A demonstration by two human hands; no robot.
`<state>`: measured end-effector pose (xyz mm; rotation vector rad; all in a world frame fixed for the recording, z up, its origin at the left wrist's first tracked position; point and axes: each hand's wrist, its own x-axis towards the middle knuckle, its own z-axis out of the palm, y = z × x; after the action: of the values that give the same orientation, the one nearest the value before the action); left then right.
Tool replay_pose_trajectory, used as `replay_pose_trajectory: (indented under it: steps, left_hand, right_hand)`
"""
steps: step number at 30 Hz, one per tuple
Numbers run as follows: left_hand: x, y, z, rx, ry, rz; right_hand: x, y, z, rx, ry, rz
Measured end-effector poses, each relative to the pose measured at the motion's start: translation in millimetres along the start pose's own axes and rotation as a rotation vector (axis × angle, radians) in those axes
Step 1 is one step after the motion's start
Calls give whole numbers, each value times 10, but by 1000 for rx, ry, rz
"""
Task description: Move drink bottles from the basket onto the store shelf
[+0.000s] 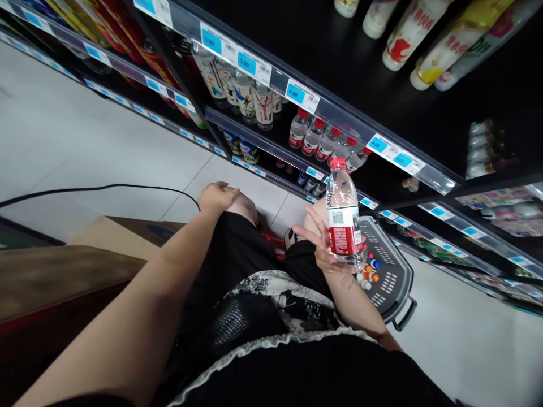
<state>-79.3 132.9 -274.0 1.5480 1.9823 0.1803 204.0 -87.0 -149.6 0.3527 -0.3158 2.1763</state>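
Note:
My right hand holds a clear water bottle with a red cap and red label, upright, in front of the shelf. On that shelf stands a row of matching red-capped water bottles. My left hand rests on my left knee, fingers loosely together, holding nothing. Below the held bottle a grey shopping basket sits on the floor with several bottles inside, their coloured caps showing.
Black shelving with blue price tags runs across the upper frame, stocked with drinks. A cardboard box and a brown surface lie at the left. A black cable crosses the pale tiled floor.

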Motion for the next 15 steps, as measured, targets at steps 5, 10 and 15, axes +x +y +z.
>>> replay_pose_trajectory:
  steps: [5,10,15]
  left_hand:
    - [0,3,-4,-7,3,-4]
    - [-16,9,-5,-29,7,-11]
    - [-47,33,-17,-42,14,-14]
  right_hand:
    - [-40,23,-50,-78,-47,-94]
    - [-100,-51,-50,-243,399,21]
    - [-173,-90,-73,-254,390,185]
